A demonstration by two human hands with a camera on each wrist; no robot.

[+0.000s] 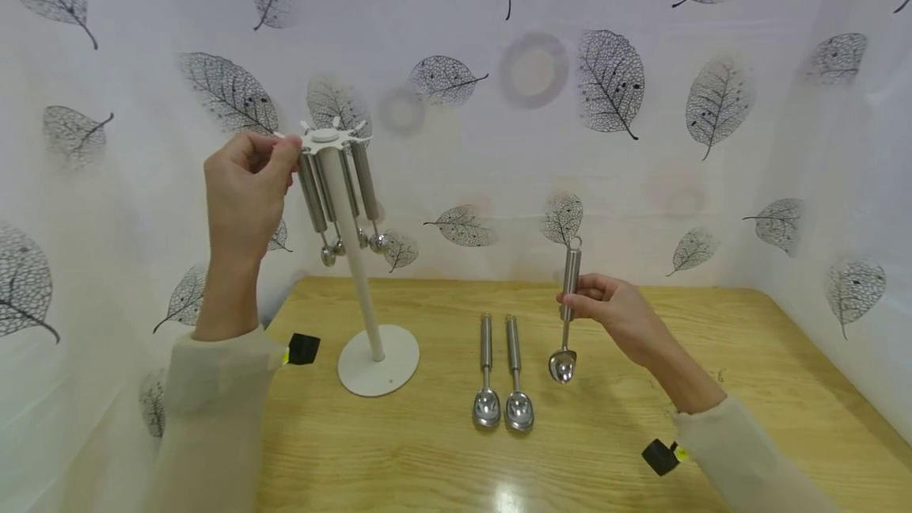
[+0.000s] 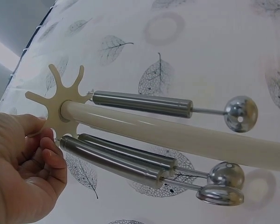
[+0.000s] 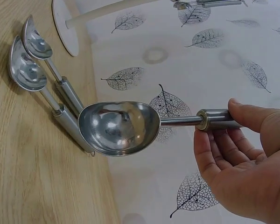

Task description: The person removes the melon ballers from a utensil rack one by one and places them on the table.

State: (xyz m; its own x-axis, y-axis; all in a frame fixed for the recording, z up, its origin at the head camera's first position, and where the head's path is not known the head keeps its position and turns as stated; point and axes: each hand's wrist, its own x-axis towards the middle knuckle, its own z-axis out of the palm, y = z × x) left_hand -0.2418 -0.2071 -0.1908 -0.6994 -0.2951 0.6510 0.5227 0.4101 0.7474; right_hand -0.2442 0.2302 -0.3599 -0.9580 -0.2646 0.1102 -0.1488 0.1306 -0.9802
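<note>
A white hanging rack with a hooked top stands on a round base at the left. My left hand pinches the edge of that top between thumb and fingers. Several steel-handled utensils with rounded heads hang around the pole. On the right, my right hand grips an ice cream scoop by its handle, upright with its bowl down. The right wrist view shows the hollow of this scoop's bowl. Part of the handle is hidden by my fingers.
Two more ice cream scoops, one on the left and one on the right, lie side by side on the wooden table, bowls toward me. A leaf-patterned curtain closes off the back and sides.
</note>
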